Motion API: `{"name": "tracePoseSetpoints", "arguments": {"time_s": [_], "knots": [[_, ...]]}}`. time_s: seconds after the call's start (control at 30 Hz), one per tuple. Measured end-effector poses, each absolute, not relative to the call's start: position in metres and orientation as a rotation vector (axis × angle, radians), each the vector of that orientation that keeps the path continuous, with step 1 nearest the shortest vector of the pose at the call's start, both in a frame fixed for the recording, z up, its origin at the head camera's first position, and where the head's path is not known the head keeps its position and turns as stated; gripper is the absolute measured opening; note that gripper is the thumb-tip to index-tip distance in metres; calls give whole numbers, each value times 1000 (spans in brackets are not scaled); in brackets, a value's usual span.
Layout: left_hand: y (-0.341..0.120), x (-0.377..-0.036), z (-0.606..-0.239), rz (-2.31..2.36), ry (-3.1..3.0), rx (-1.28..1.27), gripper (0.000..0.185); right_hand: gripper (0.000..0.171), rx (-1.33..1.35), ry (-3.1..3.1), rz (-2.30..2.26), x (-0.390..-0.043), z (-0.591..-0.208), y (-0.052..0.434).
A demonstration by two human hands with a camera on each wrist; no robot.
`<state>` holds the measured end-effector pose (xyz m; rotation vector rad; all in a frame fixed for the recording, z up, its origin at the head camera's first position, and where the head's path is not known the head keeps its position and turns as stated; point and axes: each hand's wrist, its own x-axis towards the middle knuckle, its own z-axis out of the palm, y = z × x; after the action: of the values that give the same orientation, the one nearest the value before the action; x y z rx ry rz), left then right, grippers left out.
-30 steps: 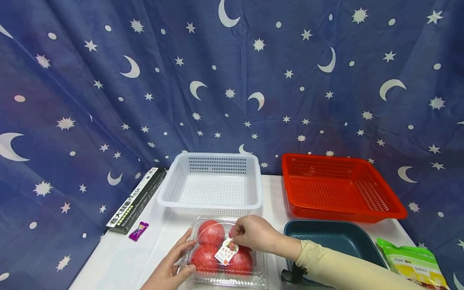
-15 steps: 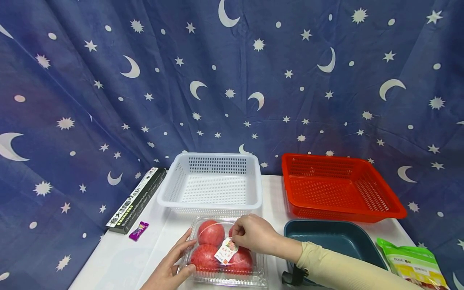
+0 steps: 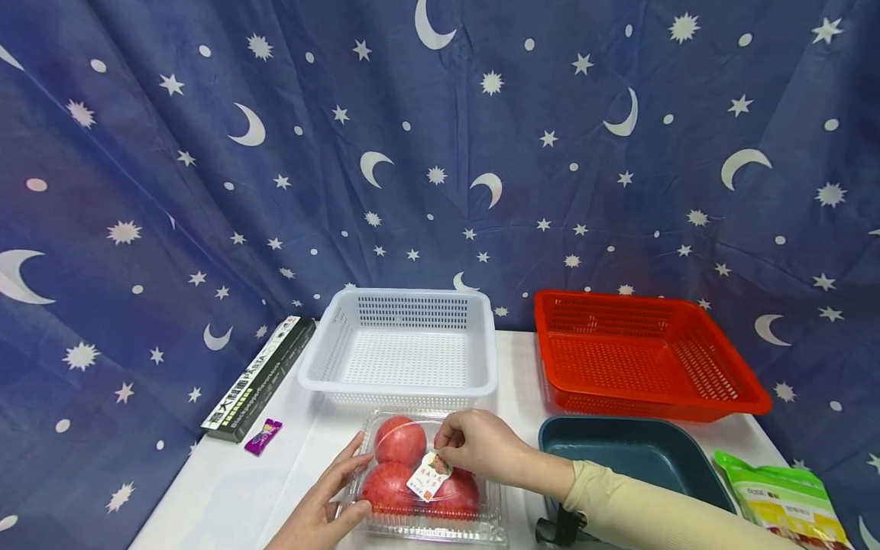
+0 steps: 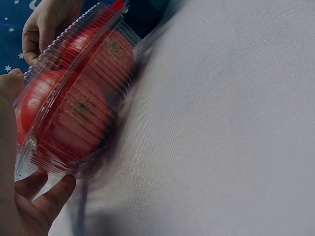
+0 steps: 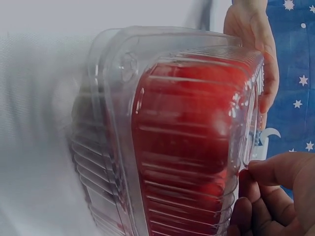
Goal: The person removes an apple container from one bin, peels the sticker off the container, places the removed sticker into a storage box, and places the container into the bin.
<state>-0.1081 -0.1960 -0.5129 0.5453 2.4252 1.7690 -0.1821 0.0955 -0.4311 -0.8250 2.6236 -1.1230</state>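
Note:
A clear plastic clamshell box (image 3: 490, 527) with several red tomatoes (image 3: 388, 489) inside lies at the table's near middle. On its lid is a white paper label (image 3: 426, 480) with red print and a small fruit picture. My right hand (image 3: 486, 443) reaches over the lid and pinches the label's upper right edge between thumb and forefinger. My left hand (image 3: 323, 500) rests against the box's left side, fingers spread and fairly straight, thumb toward the near corner. In the left wrist view, green stem scars show on the tomatoes (image 4: 74, 118) through the ribbed wall.
Behind the box stands a white basket (image 3: 491, 359), with a red basket (image 3: 571, 401) to its right. A dark teal tray (image 3: 619, 439) lies under my right forearm. A green bag (image 3: 784, 496) is far right; a pasta box (image 3: 264, 382) and purple packet (image 3: 263, 438) lie left.
My right fingertips have shifted slightly at the label's edge. My left hand and the box stay in place.

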Motion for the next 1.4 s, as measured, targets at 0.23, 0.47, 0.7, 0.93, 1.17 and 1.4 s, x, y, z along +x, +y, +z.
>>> {"name": "tracePoseSetpoints", "arguments": {"time_s": [0.23, 0.47, 0.7, 0.93, 1.17, 1.4], "knots": [[-196, -108, -513, 1754, 2449, 561, 55, 14, -807, 2615, -1114, -182, -430, 93], [-197, -109, -515, 1770, 2452, 622, 54, 15, -819, 2615, -1103, -182, -431, 91], [-198, -108, -515, 1779, 2430, 624, 54, 14, -829, 2632, -1092, -183, -432, 90], [-198, -109, -515, 1793, 2415, 656, 54, 18, -935, 2713, -1003, -186, -432, 92], [-197, -108, -513, 1752, 2435, 563, 53, 19, -973, 2744, -968, -189, -435, 94], [-196, -107, -512, 1729, 2452, 536, 54, 21, -1046, 2761, -932, -192, -437, 96]]}}
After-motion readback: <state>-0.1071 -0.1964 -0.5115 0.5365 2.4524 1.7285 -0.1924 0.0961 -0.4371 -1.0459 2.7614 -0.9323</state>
